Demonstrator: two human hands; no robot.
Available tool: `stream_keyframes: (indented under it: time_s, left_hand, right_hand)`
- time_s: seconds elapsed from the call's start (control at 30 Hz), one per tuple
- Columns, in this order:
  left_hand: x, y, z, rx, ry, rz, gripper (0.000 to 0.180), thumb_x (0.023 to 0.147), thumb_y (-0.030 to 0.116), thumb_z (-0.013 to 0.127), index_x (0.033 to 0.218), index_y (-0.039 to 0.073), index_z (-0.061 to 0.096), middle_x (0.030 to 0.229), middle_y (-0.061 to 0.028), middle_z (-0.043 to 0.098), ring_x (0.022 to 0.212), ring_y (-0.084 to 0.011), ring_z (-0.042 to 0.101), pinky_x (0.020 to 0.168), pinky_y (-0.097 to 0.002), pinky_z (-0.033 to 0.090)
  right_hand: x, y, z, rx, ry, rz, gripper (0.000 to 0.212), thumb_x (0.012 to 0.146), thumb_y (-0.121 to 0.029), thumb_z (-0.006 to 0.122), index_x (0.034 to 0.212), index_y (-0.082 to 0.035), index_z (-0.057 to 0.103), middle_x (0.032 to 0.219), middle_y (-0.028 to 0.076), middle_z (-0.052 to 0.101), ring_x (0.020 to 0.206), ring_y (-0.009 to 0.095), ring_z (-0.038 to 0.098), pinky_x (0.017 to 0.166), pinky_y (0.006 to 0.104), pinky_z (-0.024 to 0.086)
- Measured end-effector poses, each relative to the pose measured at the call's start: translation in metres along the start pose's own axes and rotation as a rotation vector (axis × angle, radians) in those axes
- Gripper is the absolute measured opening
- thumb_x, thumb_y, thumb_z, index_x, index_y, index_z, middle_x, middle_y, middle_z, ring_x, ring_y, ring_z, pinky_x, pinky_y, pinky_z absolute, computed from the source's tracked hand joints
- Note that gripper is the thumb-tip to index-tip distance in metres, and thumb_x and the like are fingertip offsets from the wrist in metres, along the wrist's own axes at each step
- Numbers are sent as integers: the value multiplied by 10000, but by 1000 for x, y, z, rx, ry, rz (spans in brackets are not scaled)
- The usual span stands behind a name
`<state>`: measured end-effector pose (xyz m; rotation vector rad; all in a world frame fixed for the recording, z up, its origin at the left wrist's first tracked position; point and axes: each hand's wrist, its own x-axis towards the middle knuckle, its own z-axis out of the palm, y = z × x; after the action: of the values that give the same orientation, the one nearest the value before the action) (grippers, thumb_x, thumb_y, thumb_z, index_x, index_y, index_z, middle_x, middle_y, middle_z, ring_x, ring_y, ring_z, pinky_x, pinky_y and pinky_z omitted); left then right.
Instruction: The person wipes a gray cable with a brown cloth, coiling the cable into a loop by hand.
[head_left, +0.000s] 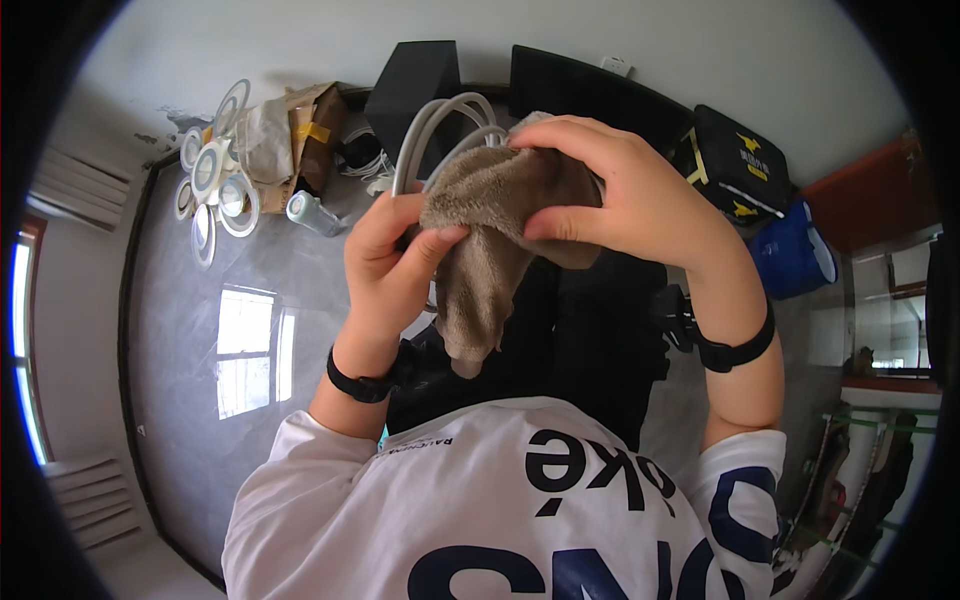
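Observation:
A brown plush cloth is held up in front of my chest, its lower end hanging loose. My left hand pinches its left side between thumb and fingers. On the right, my right hand curls over the top of the cloth, with the thumb pressed on its front. Thick pale-grey cable loops rise behind the cloth, close to both hands. Where the cable runs behind the cloth is hidden, and whether the fingers also grip it I cannot tell.
Along the far wall stand a black box, a dark flat panel and a black bag. A blue container is at right. A cardboard box, a ring-shaped lamp and a pale cylinder are far left.

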<state>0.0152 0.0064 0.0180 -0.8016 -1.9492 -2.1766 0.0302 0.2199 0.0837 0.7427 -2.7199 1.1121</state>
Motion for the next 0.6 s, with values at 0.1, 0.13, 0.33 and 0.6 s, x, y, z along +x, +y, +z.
stream_keyframes:
  time_s: [0.1,0.13,0.33,0.6]
  left_hand:
    - [3,-5,5,68,5,23,156,724,25,655,864,-6,594,784,-28,541,702,-83,495,616,-201,392]
    - [4,-7,6,115,-4,80,165,728,38,660,874,-3,597,773,-20,541,689,-77,495,604,-192,391]
    - [20,1,3,24,73,-146,220,774,121,648,970,41,585,673,22,536,501,0,389,449,-134,278]
    - [20,-25,-47,-87,505,-203,158,832,161,567,945,51,577,632,-27,527,420,-31,364,365,-158,233]
  right_hand:
    - [-3,3,11,-17,44,-64,485,655,-152,706,1087,-38,518,1050,121,555,949,239,547,810,310,432]
    - [-4,1,16,-70,89,-31,450,662,-117,684,1073,-27,524,1016,140,570,902,250,567,780,308,446]
    - [-26,15,-10,137,404,189,268,746,-33,535,1010,-8,567,886,114,620,771,168,596,698,266,461]
    - [-295,68,-108,806,1752,335,390,874,-142,419,1234,5,387,1266,172,409,1193,293,367,985,444,319]
